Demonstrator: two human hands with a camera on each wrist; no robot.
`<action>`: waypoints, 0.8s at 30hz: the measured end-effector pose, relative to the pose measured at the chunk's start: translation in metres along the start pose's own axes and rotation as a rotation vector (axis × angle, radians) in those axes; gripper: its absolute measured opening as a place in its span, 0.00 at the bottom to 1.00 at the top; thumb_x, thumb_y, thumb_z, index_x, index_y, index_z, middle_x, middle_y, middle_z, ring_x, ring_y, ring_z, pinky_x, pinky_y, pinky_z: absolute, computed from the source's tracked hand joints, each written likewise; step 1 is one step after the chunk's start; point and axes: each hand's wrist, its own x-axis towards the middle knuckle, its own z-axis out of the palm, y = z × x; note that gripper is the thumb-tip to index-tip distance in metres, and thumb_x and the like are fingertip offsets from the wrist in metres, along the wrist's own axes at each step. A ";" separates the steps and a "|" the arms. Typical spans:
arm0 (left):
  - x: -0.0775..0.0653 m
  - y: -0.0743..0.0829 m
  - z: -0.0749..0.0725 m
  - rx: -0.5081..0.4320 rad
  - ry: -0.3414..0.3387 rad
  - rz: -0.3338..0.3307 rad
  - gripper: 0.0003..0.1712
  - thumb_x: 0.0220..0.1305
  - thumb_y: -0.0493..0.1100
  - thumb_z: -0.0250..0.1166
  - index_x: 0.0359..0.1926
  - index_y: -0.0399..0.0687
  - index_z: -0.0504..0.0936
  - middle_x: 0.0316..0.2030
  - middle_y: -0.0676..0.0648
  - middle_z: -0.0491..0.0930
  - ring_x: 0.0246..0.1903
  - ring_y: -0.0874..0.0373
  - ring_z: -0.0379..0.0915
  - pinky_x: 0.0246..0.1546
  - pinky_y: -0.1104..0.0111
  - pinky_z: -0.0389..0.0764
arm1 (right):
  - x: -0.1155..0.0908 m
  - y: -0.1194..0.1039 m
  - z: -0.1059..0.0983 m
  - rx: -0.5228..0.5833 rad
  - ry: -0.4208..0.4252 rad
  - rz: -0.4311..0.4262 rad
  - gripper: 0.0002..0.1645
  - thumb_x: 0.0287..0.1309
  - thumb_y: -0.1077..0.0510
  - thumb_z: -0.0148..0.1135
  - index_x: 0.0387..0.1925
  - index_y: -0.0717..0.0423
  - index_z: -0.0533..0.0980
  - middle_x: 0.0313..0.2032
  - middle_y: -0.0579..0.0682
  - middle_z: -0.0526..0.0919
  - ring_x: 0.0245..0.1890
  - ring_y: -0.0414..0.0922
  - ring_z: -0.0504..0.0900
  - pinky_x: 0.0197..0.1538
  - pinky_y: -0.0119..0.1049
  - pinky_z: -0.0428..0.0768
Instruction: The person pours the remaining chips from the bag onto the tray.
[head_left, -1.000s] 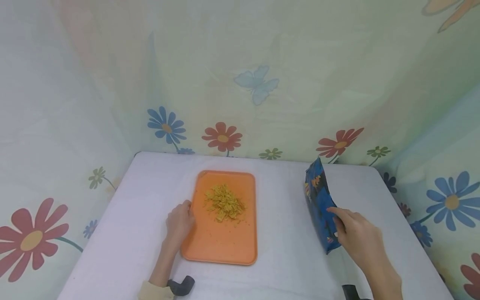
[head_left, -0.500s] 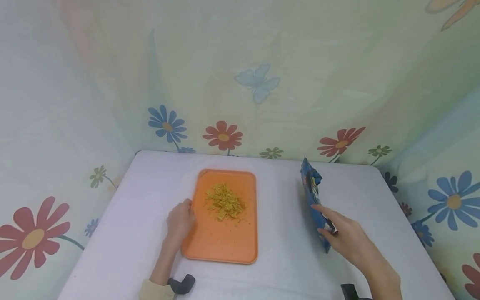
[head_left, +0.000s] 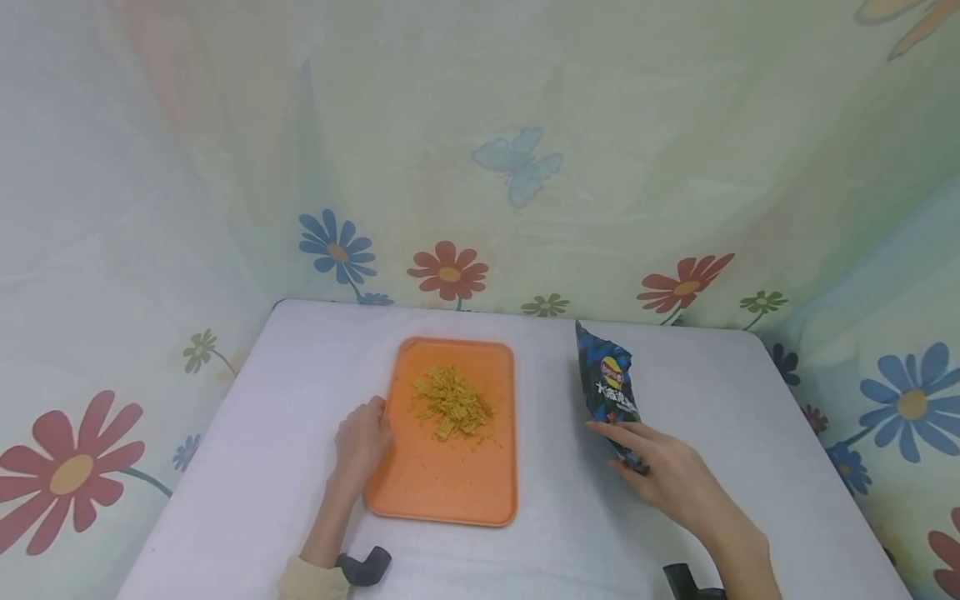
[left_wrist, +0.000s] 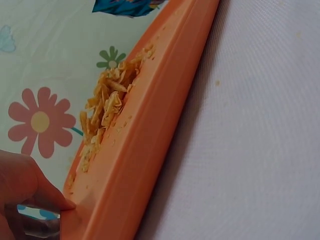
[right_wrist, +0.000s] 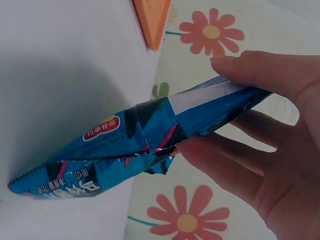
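Note:
An orange tray [head_left: 446, 500] lies on the white table, bearing a heap of broken yellow chips [head_left: 452, 403] in its upper middle. At its left edge my left hand [head_left: 362, 444] pinches the rim; the left wrist view has the thumb on top and the fingers below. To the right of the tray, my right hand [head_left: 670, 471] holds a blue chip bag [head_left: 606, 379] between thumb and fingers, around its near part. The bag is tilted, its printed front partly facing up. In the right wrist view the bag [right_wrist: 110, 150] looks flat and creased.
White cloth [head_left: 558, 533] covers the table, with a strip of it between tray and bag. Small crumbs lie on the tray around the heap. A flowered curtain [head_left: 510, 100] surrounds the back and sides. Black wrist mounts [head_left: 364, 567] stick out beside both forearms.
My right hand has turned the chip bag over so its logo side shows, and has brought it left, nearer the tray. My left hand stays at the tray's edge.

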 end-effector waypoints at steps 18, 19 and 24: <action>0.001 -0.001 0.002 0.017 0.007 0.004 0.17 0.66 0.36 0.56 0.54 0.37 0.77 0.37 0.39 0.83 0.27 0.55 0.75 0.25 0.67 0.75 | 0.014 -0.019 0.034 -0.092 -0.124 0.014 0.36 0.44 0.55 0.76 0.58 0.37 0.76 0.46 0.52 0.86 0.20 0.33 0.68 0.20 0.24 0.64; 0.001 -0.001 0.002 0.017 0.007 0.003 0.17 0.66 0.36 0.56 0.54 0.37 0.77 0.36 0.39 0.83 0.26 0.56 0.75 0.25 0.67 0.74 | 0.014 -0.020 0.036 -0.096 -0.143 0.027 0.36 0.44 0.54 0.76 0.58 0.37 0.76 0.46 0.51 0.86 0.20 0.33 0.67 0.20 0.25 0.64; 0.001 -0.001 0.002 0.019 0.013 0.004 0.17 0.66 0.36 0.56 0.54 0.37 0.77 0.37 0.39 0.83 0.27 0.55 0.75 0.25 0.67 0.75 | 0.017 -0.025 0.047 -0.094 -0.193 0.077 0.32 0.45 0.52 0.75 0.56 0.41 0.78 0.47 0.53 0.86 0.28 0.41 0.82 0.21 0.28 0.69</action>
